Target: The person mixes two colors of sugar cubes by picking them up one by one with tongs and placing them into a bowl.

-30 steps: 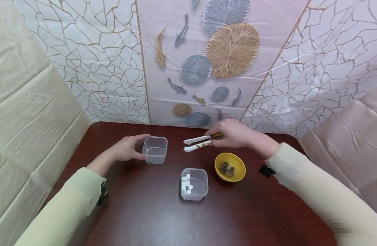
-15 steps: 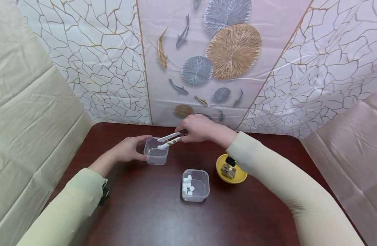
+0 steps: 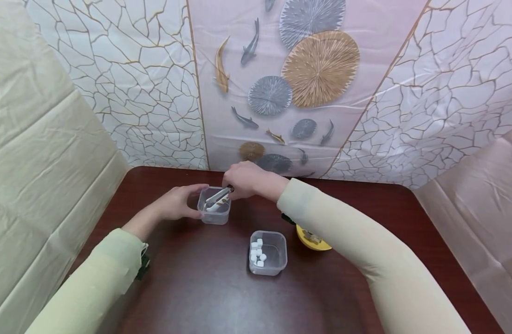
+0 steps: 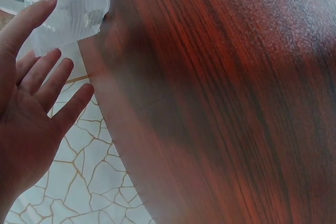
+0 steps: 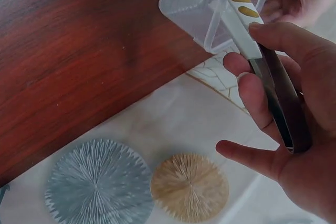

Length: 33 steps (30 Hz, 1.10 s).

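Gripping the white-tipped tongs point(image 5: 270, 69) in the right hand point(image 3: 244, 179), ends down inside the clear plastic box point(image 3: 217, 219) toward the back left of the table point(image 3: 205, 287); pinching that box by its left side with the left hand point(image 3: 172, 203). Could tip so light a box by pressing the ends sideways, or send it sliding over so smooth a top through a slack left grip. Too blurred through the cloudy plastic to tell for sure between a pinched cube and bare tips. Liable, besides, to catch the yellow bowl point(image 3: 318, 247) with the right sleeve point(image 3: 335, 208), overlapping it in the head view, and to upset the brown cubes point(image 3: 311, 237) inside. Note, nearer the person, a second clear box point(image 3: 268, 270) with white cubes point(image 3: 259, 252) bunched along its left side. Notice too the tabletop: reddish brown, wood-grained, shiny, with pale glare toward the near side. Look past it to a fish-and-leaf hanging point(image 3: 320, 67), pinkish, then to white crackle-patterned cloth point(image 3: 155, 93) on either side, and to creased plain drapes point(image 3: 38, 130), beige at left, pinker at right.
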{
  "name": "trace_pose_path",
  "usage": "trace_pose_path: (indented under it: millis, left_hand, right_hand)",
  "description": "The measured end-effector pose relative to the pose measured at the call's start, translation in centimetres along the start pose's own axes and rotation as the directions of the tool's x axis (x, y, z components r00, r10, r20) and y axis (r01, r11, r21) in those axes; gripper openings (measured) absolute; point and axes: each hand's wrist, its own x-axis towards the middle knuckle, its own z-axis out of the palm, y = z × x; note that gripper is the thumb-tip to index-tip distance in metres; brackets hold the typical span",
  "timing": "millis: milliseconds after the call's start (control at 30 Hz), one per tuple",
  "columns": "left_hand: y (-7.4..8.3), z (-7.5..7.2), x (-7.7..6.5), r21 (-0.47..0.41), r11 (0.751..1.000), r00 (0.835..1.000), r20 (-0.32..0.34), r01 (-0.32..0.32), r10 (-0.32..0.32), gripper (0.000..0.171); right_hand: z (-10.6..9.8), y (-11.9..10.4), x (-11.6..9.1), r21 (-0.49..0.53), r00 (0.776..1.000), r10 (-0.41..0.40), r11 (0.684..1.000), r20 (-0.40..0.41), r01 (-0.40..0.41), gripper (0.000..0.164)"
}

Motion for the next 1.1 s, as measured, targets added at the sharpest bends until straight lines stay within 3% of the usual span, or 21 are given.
trace_pose_path:
  millis: [367, 600, 900, 1100]
  left_hand:
    - [-0.1, 0.0, 0.1, 0.002, 1.0, 1.0, 0.007, -0.016, 0.016, 0.086]
    - [-0.1, 0.0, 0.1, 0.004, 1.0, 1.0, 0.007, -0.017, 0.017, 0.085]
    - [0.0, 0.0, 0.2, 0.004, 1.0, 1.0, 0.005, -0.014, 0.014, 0.087]
    - [0.1, 0.0, 0.1, 0.011, 1.0, 1.0, -0.001, -0.005, 0.005, 0.087]
  right_hand:
    - [1.0, -0.8, 1.6, 0.002, 0.998, 0.025, 1.0, 0.055, -0.025, 0.011]
    - [1.4, -1.0, 2.2, 0.012, 0.999, 0.01, 1.0, 0.041, -0.011, 0.011]
    - [0.8, -0.2, 0.4, 0.058, 1.0, -0.011, 0.998, -0.023, 0.012, 0.006]
    - [0.2, 0.8, -1.4, 0.101, 0.997, -0.04, 0.994, -0.072, 0.047, 0.013]
